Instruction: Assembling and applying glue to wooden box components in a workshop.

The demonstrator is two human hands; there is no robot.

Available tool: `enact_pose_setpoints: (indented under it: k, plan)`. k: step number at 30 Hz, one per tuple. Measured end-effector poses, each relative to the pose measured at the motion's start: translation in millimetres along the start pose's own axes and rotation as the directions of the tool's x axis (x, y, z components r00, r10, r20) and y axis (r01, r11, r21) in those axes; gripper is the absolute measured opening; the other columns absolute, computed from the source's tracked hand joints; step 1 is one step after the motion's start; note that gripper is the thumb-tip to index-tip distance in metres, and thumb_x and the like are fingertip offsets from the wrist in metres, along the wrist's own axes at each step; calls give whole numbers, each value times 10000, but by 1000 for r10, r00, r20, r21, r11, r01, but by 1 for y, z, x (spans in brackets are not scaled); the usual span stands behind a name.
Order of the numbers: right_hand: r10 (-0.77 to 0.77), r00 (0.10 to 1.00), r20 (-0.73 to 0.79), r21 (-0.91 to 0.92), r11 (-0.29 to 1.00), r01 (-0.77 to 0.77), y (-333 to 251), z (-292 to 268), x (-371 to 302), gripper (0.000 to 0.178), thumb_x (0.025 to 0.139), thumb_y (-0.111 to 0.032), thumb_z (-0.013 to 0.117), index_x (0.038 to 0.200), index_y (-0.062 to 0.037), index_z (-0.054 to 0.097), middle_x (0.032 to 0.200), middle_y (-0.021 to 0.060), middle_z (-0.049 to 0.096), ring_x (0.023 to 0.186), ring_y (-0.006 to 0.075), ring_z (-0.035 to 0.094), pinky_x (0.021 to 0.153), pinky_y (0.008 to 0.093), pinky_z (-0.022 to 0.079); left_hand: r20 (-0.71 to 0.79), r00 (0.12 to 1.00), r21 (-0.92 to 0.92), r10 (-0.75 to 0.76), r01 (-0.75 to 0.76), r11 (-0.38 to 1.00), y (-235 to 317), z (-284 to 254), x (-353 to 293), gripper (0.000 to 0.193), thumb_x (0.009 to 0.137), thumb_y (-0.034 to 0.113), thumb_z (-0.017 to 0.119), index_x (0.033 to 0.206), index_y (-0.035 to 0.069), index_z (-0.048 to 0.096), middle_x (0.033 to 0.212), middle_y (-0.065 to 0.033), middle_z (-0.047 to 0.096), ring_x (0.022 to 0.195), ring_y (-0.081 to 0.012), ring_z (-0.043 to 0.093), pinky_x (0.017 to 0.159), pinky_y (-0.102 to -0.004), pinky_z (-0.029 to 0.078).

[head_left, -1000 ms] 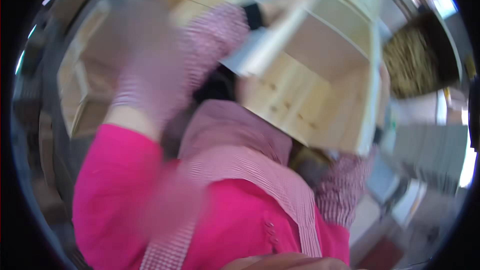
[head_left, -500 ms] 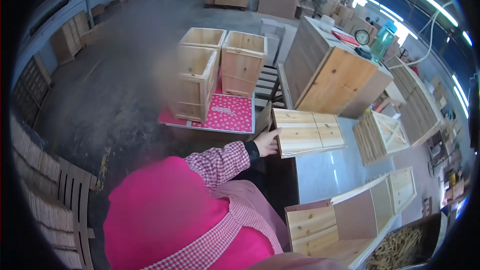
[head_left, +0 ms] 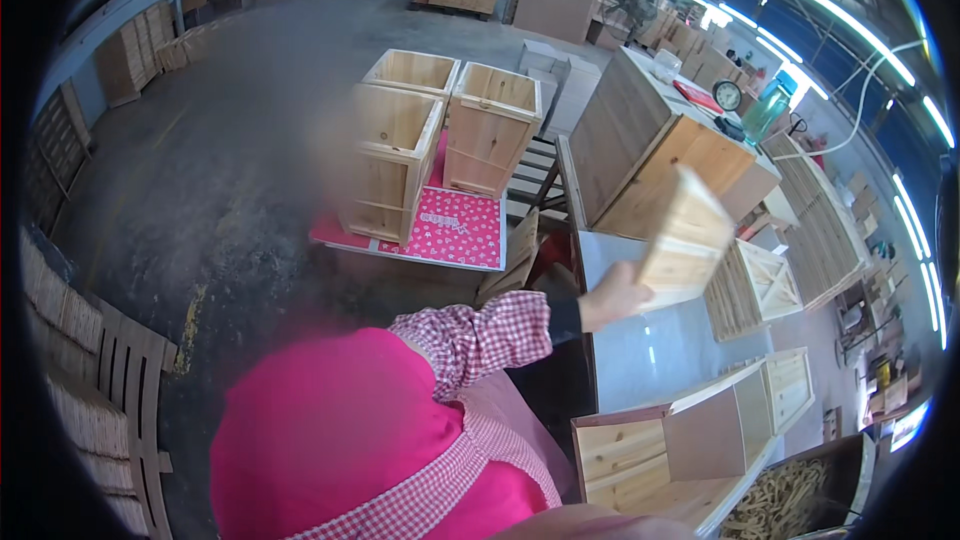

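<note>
My left hand (head_left: 612, 298) is closed on the near edge of a pale pine panel (head_left: 688, 240). The panel is tipped up above the grey-white worktable (head_left: 640, 365) and is slightly blurred. A checked sleeve with a dark cuff covers that arm. Below the hand, at the table's near end, an open wooden box (head_left: 625, 455) lies with its inside showing and a divider board across it. A stack of pale frames (head_left: 735, 290) with crossed slats stands just beyond the panel. My right hand is not in view.
Several open-topped wooden bins (head_left: 490, 140) stand on a pink patterned sheet (head_left: 455, 225) left of the table. A large wooden cabinet (head_left: 665, 165) bears a bottle (head_left: 768, 110) and a clock (head_left: 727, 95). Tan curled strips (head_left: 775, 500) fill a dark container at lower right.
My left hand has lifted the panel off the worktable and moved it to the right, tilting it up. The tabletop that was under it now shows.
</note>
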State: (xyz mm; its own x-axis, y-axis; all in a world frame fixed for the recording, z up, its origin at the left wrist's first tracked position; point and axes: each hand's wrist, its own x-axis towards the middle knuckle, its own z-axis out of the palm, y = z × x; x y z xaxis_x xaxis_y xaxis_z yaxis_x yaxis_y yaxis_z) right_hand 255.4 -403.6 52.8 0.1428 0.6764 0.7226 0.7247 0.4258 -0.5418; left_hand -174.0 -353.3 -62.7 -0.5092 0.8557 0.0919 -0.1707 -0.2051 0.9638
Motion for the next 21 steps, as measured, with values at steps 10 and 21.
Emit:
enact_pose_setpoints:
  k: [10,21]
  plan:
    - [-717,503,482,-299,405,864,-128,54,15,466,836,-124,634,1273,-5,524,1258,196,530,1153,352,504,982,435,390,610,140,425,780,-889,-172,65,133,-20,299,737,146,569,1011,33,602,762,-43,573,768,-223,563,608,-336,468]
    - [-364,704,610,-484,532,695,-92,109,33,485,710,37,567,1180,-77,557,846,114,462,798,279,535,657,371,450,720,52,263,692,-943,-204,77,120,-22,287,747,237,621,979,72,656,924,-15,588,905,-172,543,738,-309,447]
